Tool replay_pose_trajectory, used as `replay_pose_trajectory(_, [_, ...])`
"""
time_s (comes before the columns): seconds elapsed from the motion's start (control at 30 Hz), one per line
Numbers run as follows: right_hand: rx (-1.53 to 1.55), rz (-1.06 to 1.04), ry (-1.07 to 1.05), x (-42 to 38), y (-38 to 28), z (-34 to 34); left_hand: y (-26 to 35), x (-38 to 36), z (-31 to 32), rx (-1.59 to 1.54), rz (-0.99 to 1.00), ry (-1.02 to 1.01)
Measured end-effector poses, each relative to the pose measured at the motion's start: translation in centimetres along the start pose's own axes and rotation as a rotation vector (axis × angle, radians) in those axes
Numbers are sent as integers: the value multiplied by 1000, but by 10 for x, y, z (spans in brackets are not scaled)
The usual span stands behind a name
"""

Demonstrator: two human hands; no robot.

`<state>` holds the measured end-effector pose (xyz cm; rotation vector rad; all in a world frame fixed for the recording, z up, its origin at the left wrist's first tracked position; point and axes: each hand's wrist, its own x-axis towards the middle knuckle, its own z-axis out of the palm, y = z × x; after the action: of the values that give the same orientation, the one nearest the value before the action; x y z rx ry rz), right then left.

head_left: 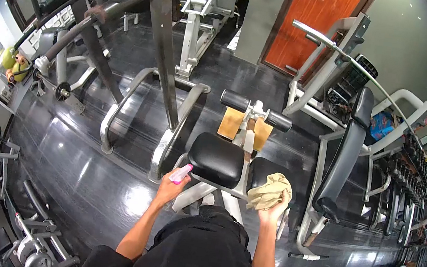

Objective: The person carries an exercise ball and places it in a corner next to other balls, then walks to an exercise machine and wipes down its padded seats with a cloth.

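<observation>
My left hand is closed around a small spray bottle with pink parts and a clear body. Just beyond it lies a black padded seat on a white-framed exercise machine. In my right hand is a crumpled beige cloth, held above a second black pad and hiding part of it. Ahead of the pads are two black foam rollers on a white post, with tan footplates below.
To the right stands a black padded bench under a barbell. A metal-framed machine rises at the left. Dumbbell racks line the far right. An orange-brown door is at the back.
</observation>
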<state>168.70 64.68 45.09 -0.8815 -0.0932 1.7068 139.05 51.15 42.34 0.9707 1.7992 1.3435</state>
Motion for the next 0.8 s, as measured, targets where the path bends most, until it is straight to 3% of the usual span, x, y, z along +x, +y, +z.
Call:
replay_pose_trajectory(0.17, [22, 23, -32, 26, -1, 1, -8, 7, 9, 96, -70, 47])
replay_pose_trajectory(0.6, [-113, 125, -163, 76, 11, 16, 7, 0, 32, 130, -7, 144])
replay_pose_trajectory(0.8, [-608, -245, -130, 102, 53, 29, 17, -8, 38, 83, -61, 135])
